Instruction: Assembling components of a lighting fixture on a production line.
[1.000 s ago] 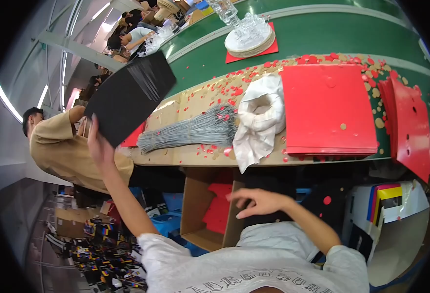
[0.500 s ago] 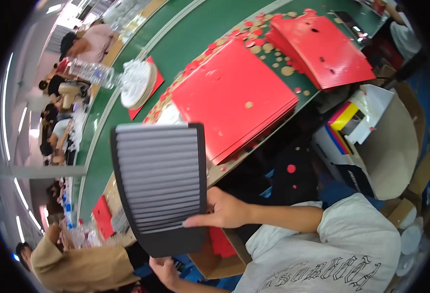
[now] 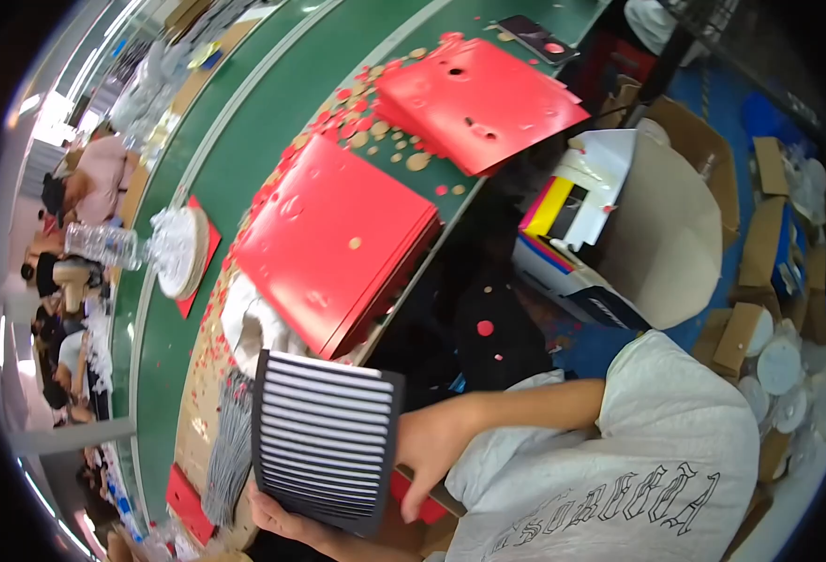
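Sheet-holding step: we've got slotted sheet (image 3: 327, 445) near bench's (image 3: 258, 150) near edge; left hand's (image 3: 286, 523) fingers closed on it, right hand's (image 3: 436, 440) can't tell; next needs steady grip.

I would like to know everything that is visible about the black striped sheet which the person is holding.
The black striped sheet is roughly rectangular, slightly curved, and looks like card or plastic. Pale parallel bands cross it between narrow black strips, with plain dark borders along both sides; whether the bands are open slots is unclear. It is held raised and tilted in the lower middle of the view. The left hand grips its lower left corner; the right hand is at its right edge, partly hidden.
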A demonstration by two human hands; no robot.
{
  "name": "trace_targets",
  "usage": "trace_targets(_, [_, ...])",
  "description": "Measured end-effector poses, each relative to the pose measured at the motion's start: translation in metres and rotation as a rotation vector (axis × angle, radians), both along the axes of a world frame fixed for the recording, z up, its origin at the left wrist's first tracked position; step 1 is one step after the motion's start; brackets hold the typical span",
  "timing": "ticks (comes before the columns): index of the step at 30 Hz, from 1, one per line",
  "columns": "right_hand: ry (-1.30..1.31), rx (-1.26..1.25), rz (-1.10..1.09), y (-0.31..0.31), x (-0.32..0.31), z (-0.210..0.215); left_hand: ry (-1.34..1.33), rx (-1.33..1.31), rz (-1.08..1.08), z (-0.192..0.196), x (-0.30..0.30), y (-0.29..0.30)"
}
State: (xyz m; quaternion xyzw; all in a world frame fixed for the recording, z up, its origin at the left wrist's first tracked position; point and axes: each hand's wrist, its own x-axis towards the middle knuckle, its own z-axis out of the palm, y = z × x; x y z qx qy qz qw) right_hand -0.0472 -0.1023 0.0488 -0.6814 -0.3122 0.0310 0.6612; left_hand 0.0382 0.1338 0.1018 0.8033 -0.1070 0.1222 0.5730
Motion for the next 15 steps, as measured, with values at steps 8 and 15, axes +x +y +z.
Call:
trace_targets(8, [-0.086, 0.121, -1.827, -0.213, -0.046, 0.023, -0.035, 0.269, -0.511, -0.006, -0.008, -0.069])
trace_targets(15, [0.311, -0.601, -1.846, -0.353, -0.077, -0.006, 0.399, 0.127, -1.044, -0.004, -0.029, -0.162])
